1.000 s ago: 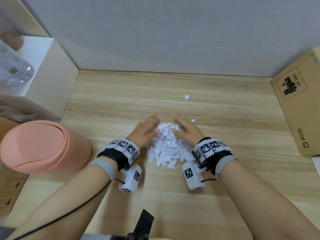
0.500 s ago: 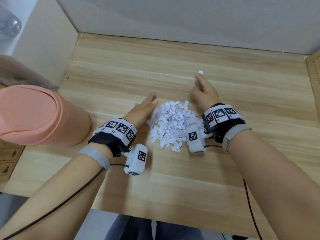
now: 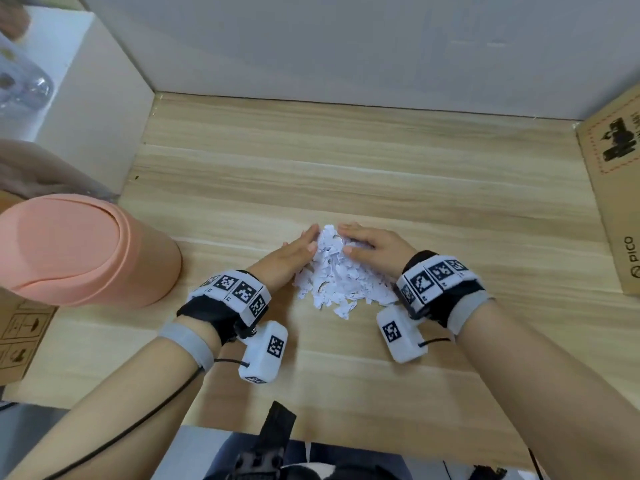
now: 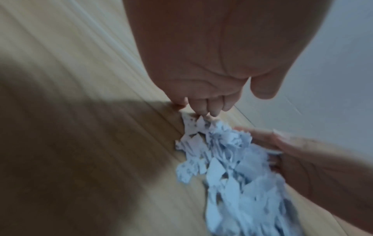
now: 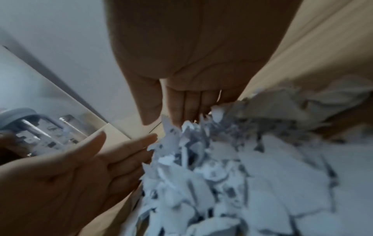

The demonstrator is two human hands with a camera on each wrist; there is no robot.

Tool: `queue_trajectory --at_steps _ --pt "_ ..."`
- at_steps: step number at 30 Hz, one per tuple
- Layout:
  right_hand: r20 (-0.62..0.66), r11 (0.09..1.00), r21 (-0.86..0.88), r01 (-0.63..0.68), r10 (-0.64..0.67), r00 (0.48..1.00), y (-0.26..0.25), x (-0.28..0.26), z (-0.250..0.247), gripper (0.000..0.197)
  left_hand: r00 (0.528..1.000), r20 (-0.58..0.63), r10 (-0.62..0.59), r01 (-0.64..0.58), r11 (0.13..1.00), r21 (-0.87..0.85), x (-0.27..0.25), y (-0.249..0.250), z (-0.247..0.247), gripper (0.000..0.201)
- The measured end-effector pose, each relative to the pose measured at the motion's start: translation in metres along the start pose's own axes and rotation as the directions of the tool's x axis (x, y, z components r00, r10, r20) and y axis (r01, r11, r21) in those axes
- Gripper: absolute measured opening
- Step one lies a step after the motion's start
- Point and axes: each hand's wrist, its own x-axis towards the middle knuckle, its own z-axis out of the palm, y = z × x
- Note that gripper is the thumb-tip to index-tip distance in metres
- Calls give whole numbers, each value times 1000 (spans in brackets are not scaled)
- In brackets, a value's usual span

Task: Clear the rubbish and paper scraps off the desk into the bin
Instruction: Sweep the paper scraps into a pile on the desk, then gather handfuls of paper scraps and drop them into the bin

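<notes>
Two hands frame a heap of white paper scraps just below the middle of the head view, lying on the pale wooden desk. We see our left hand pressed against the left flank of the heap with its fingers straight and together, edge down on the wood. Our right hand lies against the right flank and partly over the top of the heap, fingers extended and only gently bent; neither hand has closed around any scraps. The fingertips of both hands nearly meet at the upper end of the heap.

In the left wrist view the paper scraps run from the centre toward the lower right, with the left hand above them and the right hand entering from the right edge. In the right wrist view the scraps fill the lower right, the right hand hangs over them from the top, and the left hand reaches in flat from the lower left.

At the left edge of the head view stands a salmon-pink bin with a swing lid, well apart from the heap. A cardboard box printed with PICO occupies the right edge.
</notes>
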Motion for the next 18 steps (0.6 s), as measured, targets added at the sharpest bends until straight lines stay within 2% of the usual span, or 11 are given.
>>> queue_trajectory --at_steps 3,5,7,9,11,13,16,18 --pt "-118 999 -35 -11 7 993 -14 -14 3 49 995 -93 32 -32 999 5 -13 26 -5 56" --pt "-155 999 -40 -9 3 988 -31 -20 3 46 977 -173 122 -113 992 59 -22 47 -13 53" --pt "-180 999 -43 7 -15 984 -52 -24 5 41 941 -249 228 -212 973 89 -37 67 -22 51" --pt "-214 998 -39 44 -51 975 -75 -24 10 32 877 -329 349 -325 937 127 -56 83 -35 49" --pt "-250 998 5 61 -58 967 -99 -20 19 25 771 -447 453 -405 891 204 -81 93 -51 47" --pt "-226 996 51 78 -65 972 -121 -14 31 27 638 -584 502 -433 861 267 -105 91 -68 47" --pt "-129 985 91 149 -137 982 -153 -2 57 21 431 -777 459 -379 874 306 -137 70 -96 46" --pt "-81 973 142 183 -172 982 -170 7 77 21 325 -870 371 -268 918 291 -152 44 -121 47"
